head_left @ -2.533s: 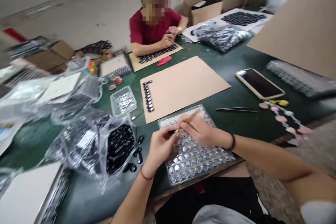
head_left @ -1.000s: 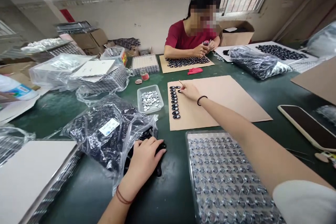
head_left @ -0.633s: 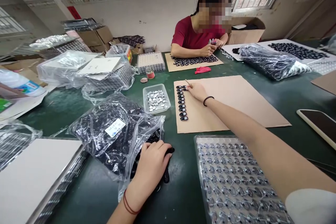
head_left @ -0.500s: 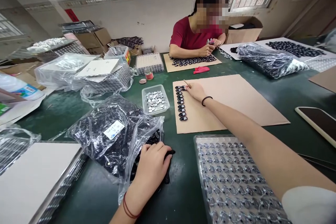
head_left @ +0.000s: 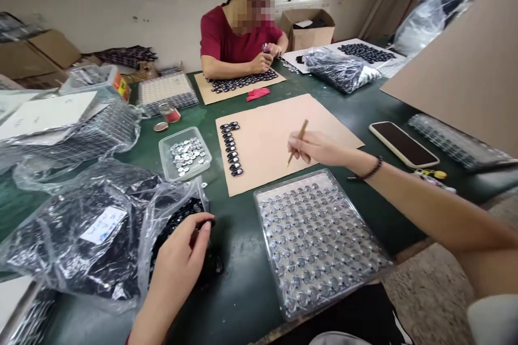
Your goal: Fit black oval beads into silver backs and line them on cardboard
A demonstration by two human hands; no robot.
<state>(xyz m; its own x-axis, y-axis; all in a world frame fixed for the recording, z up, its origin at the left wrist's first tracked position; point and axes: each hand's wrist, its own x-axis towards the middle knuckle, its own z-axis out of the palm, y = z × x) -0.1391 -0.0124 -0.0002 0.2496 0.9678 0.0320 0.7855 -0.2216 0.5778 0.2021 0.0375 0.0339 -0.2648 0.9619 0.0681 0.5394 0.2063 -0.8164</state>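
My left hand (head_left: 180, 259) pinches a small black piece (head_left: 211, 221) between thumb and forefinger, at the mouth of a clear plastic bag (head_left: 105, 226) of black pieces. A few dark pieces lie on the table below those fingers. Over the brown cardboard sheet (head_left: 279, 118), my right hand (head_left: 313, 146) grips a thin wooden stick (head_left: 301, 135), its yellowish tip pointing down. Along the sheet's left edge stands a column of black pieces with silvery tops (head_left: 230, 150), with one more beside its upper end. A plastic tray of clear round parts (head_left: 319, 242) lies just below my right hand.
Silvery discs fill part of a plastic tub (head_left: 165, 156), left of the sheet. Across the table (head_left: 238, 242) a co-worker in a red shirt (head_left: 218, 38) handles small pieces. A phone (head_left: 404, 143) lies to the right, below a raised cardboard panel (head_left: 457, 70).
My right hand has left the black pieces and moved rightward and nearer with the stick. My left fingers have lifted a black piece at the bag's mouth. The view has turned right.
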